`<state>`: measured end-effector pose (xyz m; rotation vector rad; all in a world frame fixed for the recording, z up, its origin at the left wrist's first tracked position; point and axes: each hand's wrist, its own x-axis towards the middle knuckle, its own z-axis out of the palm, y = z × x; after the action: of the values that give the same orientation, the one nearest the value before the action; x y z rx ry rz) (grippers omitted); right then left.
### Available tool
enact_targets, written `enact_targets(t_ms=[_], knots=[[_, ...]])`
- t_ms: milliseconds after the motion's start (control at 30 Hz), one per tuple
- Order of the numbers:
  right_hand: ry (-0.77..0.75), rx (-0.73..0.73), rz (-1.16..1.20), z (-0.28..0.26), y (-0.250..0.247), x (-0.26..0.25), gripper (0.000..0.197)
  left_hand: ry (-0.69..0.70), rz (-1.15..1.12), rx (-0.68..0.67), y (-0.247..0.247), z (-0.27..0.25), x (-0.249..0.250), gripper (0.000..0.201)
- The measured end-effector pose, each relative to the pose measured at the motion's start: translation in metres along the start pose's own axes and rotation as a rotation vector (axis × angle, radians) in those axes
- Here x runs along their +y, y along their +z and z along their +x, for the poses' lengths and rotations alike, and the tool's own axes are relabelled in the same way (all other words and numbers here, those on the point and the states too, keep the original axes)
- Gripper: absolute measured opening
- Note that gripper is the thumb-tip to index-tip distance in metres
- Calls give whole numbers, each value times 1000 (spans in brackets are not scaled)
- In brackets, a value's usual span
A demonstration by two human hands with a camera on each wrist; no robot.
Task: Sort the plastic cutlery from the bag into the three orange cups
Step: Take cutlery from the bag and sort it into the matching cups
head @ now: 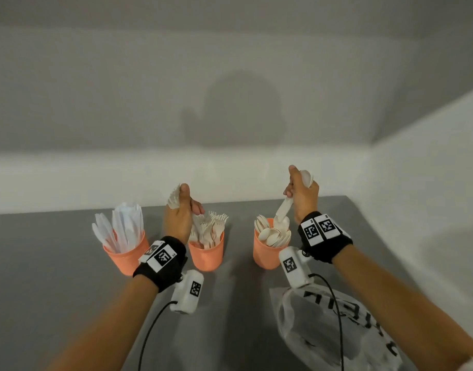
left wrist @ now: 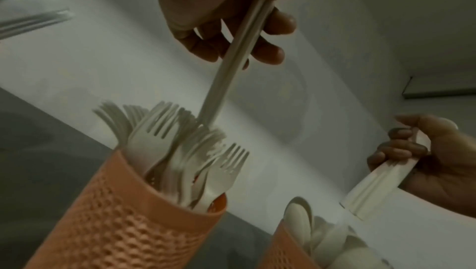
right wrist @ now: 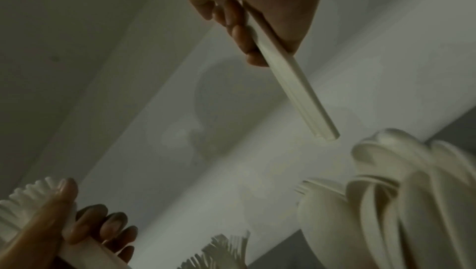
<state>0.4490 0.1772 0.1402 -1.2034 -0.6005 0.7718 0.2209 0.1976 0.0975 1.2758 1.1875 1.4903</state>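
Down on the grey tabletop (head: 56, 263) stand three orange plastic cups in a row near the white wall (head: 230, 76). Leftmost is the cup of white plastic knives (head: 124, 254), the middle cup of white plastic forks (head: 206, 254) is beside it, and the right cup of white plastic spoons (head: 266, 254) stands apart from those two. Nearer the person, on the right, lies a crumpled clear plastic bag with black lettering (head: 334, 328), partly crossed by the right forearm and a black cable (head: 337, 311). Each wrist carries a black band with square printed markers and a white camera unit.

Left hand (head: 179, 215) hangs over the fork cup, fingers and thumb curled round a bunch of white forks (head: 174, 198), tines up above the thumb; in the left wrist view the handles (left wrist: 231, 66) reach down among the forks in the cup. Right hand (head: 303, 195) is raised over the spoon cup, gripping a stacked bunch of white spoons (head: 306, 178), bowls above the fist, handle ends (head: 282, 208) pointing down just above the spoons in that cup, not plainly touching them.
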Motion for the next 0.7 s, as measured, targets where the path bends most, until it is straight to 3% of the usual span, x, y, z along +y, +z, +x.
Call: enact_targets(t_ms=[100, 467, 700], knots=[[23, -14, -33, 4, 1, 15, 38, -54, 3, -7, 6, -3, -9, 64], [-23, -86, -147, 5, -5, 38, 43, 29, 48, 54, 9, -9, -32, 60], [-32, -121, -296, 6, -4, 47, 44, 108, 622, 42, 1, -14, -44, 64]])
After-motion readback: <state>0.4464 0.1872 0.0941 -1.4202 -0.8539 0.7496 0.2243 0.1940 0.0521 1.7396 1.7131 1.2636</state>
